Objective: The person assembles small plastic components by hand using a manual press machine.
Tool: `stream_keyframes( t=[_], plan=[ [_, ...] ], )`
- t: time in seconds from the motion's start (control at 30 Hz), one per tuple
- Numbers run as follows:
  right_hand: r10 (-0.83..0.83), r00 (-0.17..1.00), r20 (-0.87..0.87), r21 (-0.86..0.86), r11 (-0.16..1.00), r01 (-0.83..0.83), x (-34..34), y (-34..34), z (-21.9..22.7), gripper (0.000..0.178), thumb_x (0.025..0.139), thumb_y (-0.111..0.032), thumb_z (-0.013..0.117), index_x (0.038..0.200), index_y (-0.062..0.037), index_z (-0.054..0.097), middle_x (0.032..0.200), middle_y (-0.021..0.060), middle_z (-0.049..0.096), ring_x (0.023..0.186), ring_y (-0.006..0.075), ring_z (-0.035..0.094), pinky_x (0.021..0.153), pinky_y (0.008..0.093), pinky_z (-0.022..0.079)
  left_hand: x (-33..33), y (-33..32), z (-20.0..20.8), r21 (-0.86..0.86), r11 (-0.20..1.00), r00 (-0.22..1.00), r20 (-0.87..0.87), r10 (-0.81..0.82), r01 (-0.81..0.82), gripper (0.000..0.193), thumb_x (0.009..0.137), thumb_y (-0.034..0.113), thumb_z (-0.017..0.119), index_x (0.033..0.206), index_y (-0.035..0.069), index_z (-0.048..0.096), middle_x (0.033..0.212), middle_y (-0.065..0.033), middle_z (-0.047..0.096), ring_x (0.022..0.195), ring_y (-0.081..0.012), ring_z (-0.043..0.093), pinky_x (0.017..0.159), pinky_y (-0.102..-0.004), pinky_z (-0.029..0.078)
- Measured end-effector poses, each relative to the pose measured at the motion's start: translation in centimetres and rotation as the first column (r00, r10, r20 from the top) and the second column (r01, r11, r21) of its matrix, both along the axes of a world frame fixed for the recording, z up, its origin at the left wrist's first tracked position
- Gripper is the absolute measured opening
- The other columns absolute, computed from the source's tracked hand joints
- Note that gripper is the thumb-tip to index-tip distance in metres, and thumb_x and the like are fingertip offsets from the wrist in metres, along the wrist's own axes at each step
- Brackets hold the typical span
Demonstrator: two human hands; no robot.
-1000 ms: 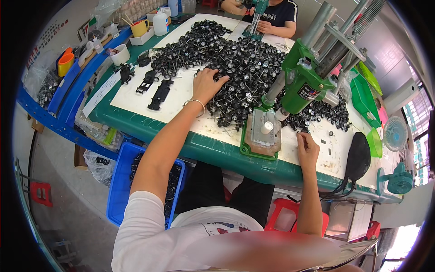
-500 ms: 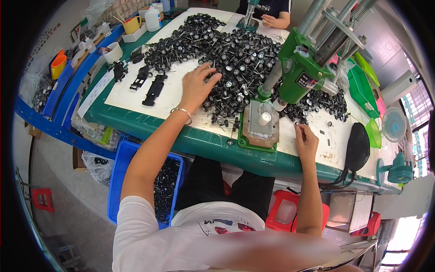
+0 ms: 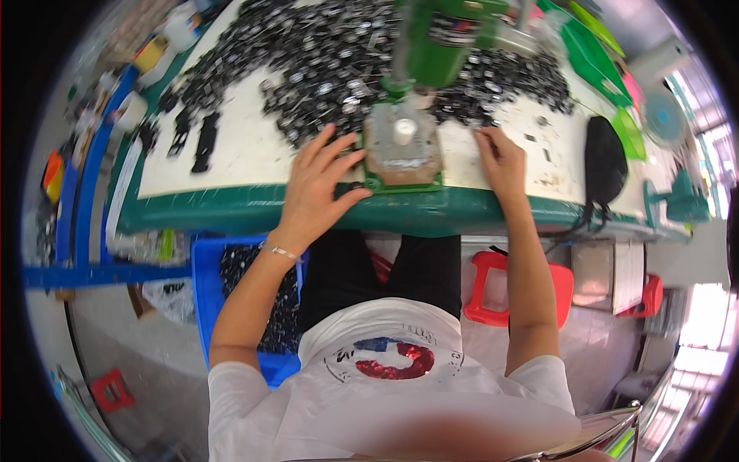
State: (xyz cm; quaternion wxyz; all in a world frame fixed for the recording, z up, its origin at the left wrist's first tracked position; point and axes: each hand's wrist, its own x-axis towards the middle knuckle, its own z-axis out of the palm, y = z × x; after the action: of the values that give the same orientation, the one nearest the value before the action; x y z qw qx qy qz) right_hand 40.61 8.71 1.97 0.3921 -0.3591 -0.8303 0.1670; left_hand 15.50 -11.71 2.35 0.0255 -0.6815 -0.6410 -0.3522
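Note:
My left hand has its fingers spread, palm down, over the table's front edge. It is just left of the green press base, by the near rim of a heap of small black wheels with thin metal axles. No held object shows in it. To the right of the press, my right hand rests by the white tabletop with fingers curled and pressed together; anything between them is hidden. A white round peg stands on the plate of the press, under its green head. Motion smears the far heap.
Black toy-car chassis pieces lie at the left. A black padded object with cords sits at the right, near a teal fan. Below the table are a blue bin of small black parts and a red stool.
The head view has tilted down and shifted. My left hand has drawn back from the heap towards me and the press base. My right hand stays right of the press, still curled.

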Motion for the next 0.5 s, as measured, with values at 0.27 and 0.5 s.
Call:
stream_keyframes(
  t=[0.27, 0.5],
  plan=[
    [-0.018, 1.000, -0.003, 0.039, 0.999, 0.018, 0.8, 0.0, -0.5, 0.011, 0.087, -0.019, 0.066, 0.088, -0.0080, 0.066, 0.071, 0.0102, 0.065, 0.061, 0.0272, 0.064, 0.056, 0.0373, 0.049, -1.9, 1.4, 0.3, -0.012, 0.999, 0.994, -0.100, -0.036, 0.034, 0.008, 0.077, 0.016, 0.073, 0.083, 0.011, 0.068, 0.123, -0.0033, 0.062, 0.131, -0.0282, 0.044, 0.110, -0.0485, 0.027],
    [-0.022, 0.999, 0.040, 0.070, 0.997, 0.019, 0.1, -0.1, 0.6, 0.013, 0.088, -0.023, 0.063, 0.089, -0.0096, 0.064, 0.075, 0.0072, 0.066, 0.066, 0.0276, 0.064, 0.058, 0.0374, 0.049, -1.9, 0.6, 1.1, -0.073, 0.996, 0.998, -0.040, -0.052, 0.049, 0.015, 0.075, 0.015, 0.075, 0.089, 0.011, 0.069, 0.132, -0.0040, 0.058, 0.136, -0.0301, 0.038, 0.112, -0.0463, 0.024]
  ],
)
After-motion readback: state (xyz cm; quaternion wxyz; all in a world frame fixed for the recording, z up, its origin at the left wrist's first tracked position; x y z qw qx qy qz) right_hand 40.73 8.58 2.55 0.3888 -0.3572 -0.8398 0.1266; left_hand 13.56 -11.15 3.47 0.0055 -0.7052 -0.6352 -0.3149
